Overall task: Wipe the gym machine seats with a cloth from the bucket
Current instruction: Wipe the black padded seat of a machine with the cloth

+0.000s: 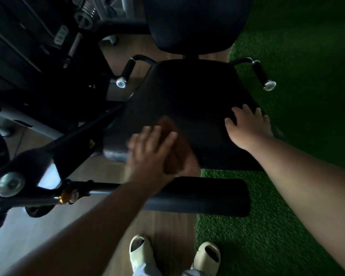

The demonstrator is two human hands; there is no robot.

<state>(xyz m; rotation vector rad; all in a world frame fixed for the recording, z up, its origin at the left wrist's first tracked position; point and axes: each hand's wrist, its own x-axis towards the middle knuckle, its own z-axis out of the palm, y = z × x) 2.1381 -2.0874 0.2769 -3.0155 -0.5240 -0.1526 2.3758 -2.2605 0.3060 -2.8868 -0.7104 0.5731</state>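
The left hand (151,150) is pressing a brown cloth (173,148) flat with fingers spread on the near left corner of the black padded seat (187,100), blurred as if mid-wipe. The right hand (245,126) is lying open on the seat's right edge, likely bracing. A foam roller pad (203,196) is lying just below; green turf (297,96) is bordering it.

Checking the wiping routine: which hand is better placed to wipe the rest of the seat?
Left hand: it already presses the cloth on the seat. The right hand rests flat, without a cloth.
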